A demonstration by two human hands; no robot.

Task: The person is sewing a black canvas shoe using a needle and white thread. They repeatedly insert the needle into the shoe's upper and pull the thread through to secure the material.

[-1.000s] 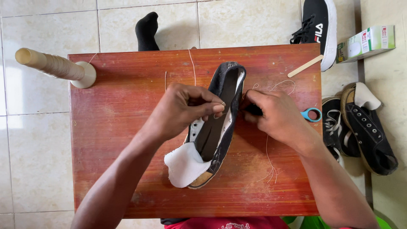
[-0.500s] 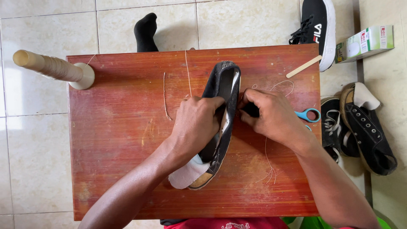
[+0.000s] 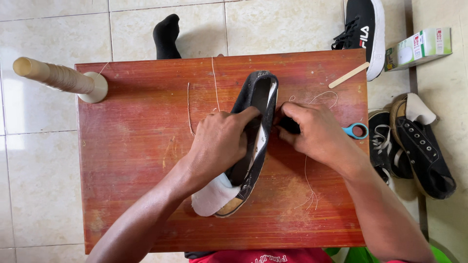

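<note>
Black shoe [image 3: 253,141]: table [image 3: 131,160] centre, lying heel toward 12 o'clock, midsection hidden under left hand [image 3: 219,141], fingers curled over its upper. Right hand [image 3: 317,134] at shoe's 3 o'clock, pinched shut on dark item, mostly hidden. Scissors [image 3: 358,130]: only blue handle showing. Thread [image 3: 307,180] faint.

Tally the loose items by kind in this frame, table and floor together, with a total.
Shoes: 4, one on the table, three on the floor
Scissors: 1
Wooden stick: 1
Thread cone: 1
Box: 1
Total: 8
</note>
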